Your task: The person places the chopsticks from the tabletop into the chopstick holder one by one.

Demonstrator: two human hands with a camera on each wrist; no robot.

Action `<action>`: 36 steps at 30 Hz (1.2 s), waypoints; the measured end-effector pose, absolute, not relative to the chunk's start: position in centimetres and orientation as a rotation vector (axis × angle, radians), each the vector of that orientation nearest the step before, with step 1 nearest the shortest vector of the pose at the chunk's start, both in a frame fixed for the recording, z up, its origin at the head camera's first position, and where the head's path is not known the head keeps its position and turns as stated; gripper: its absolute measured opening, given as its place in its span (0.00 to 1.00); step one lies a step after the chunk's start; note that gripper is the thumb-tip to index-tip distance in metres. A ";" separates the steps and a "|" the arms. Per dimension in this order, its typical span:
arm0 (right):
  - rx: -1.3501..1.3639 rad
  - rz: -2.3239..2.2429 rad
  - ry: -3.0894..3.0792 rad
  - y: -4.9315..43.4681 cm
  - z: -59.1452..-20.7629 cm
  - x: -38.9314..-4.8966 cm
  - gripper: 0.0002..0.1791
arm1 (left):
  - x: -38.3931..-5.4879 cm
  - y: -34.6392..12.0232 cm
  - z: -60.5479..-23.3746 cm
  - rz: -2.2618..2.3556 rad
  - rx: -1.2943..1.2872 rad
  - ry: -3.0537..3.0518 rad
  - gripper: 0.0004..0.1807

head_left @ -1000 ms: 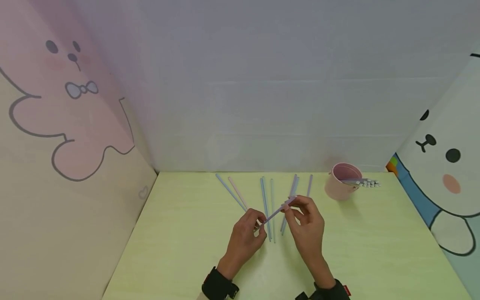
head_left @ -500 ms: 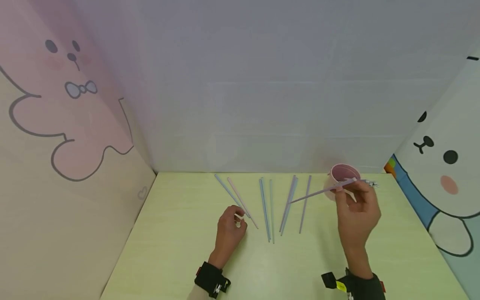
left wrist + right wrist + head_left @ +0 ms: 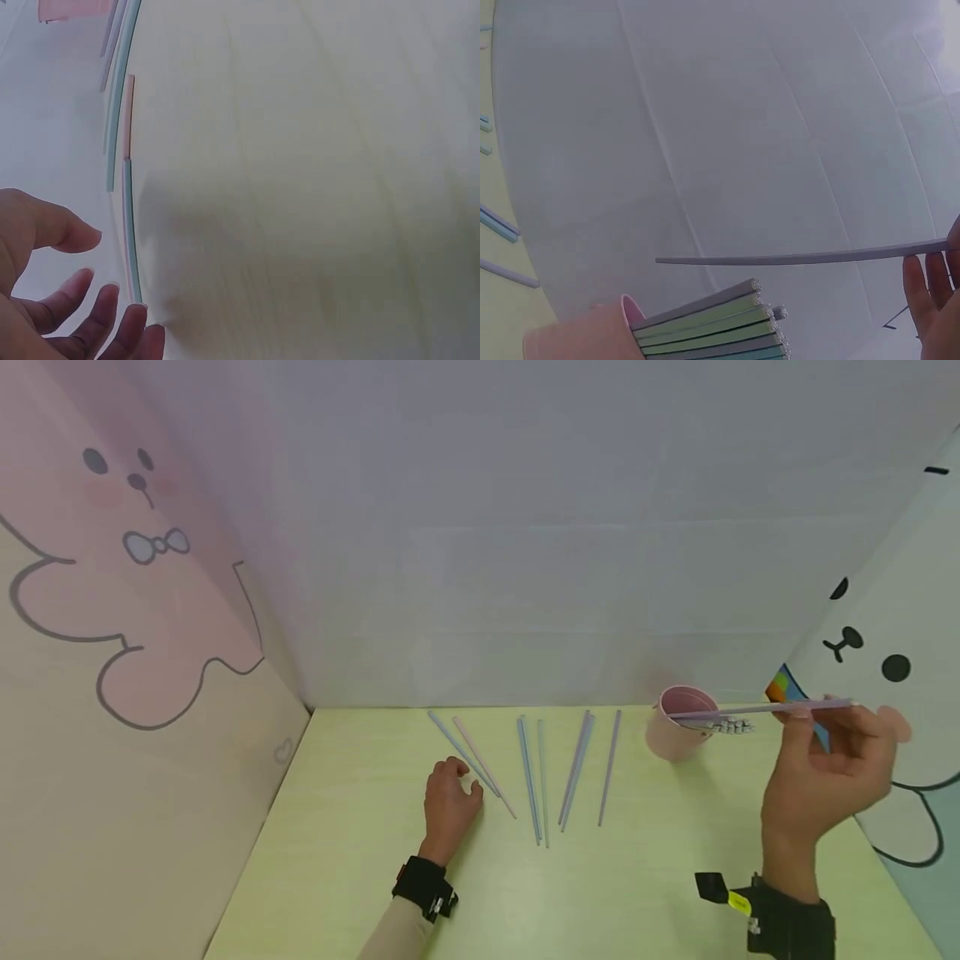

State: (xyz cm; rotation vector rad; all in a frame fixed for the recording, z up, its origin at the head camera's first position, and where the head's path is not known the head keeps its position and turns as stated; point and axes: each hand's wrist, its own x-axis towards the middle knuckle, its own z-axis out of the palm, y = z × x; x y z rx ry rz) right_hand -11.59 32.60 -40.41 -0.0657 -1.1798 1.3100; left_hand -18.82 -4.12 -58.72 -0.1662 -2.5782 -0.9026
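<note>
My right hand [image 3: 828, 777] pinches one end of a slim lilac stick [image 3: 802, 259] between thumb and fingers. It holds the stick nearly level in the air at the right, the free end overlapping the mouth of the small pink bucket [image 3: 670, 739] in the head view. Out of that bucket lean several lilac, green and blue sticks [image 3: 712, 319] with silvery, sparkling ends. My left hand [image 3: 453, 802], relaxed and holding nothing, is beside a blue stick [image 3: 130, 225] and a pink stick [image 3: 128, 112]; these two lie overlapping on the table.
Farther right on the pale yellow-green table [image 3: 337, 860] lie more loose sticks: blue ones, a green stick [image 3: 543, 785], and lilac ones including a single lilac stick [image 3: 610, 768]. A plain light backdrop [image 3: 480, 568] rises behind the table, with cartoon-printed sheets on both sides.
The left hand has let go of the lilac stick that both hands held and moved a little left. The right hand has carried the stick far to the right, past the bucket.
</note>
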 end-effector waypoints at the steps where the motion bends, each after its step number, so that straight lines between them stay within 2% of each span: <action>1: -0.070 1.293 -1.185 32.9 -40.4 -11.6 0.10 | -19.0 -4.0 -58.7 -0.877 -0.159 -2.589 0.11; 14: -0.112 1.237 -1.236 33.0 -40.1 -11.9 0.09 | -20.2 -2.9 -59.0 -0.692 -0.077 -2.685 0.15; 25: -0.165 1.194 -1.349 32.4 -41.4 -12.5 0.14 | -20.5 -2.5 -58.8 -0.572 -0.073 -2.709 0.17; 33: -0.206 1.070 -1.504 32.2 -42.3 -13.0 0.15 | -20.9 -2.1 -58.6 -0.506 0.012 -2.816 0.13; 36: -0.239 1.037 -1.547 32.0 -42.3 -13.0 0.15 | -20.7 -2.2 -58.3 -0.514 0.068 -2.852 0.14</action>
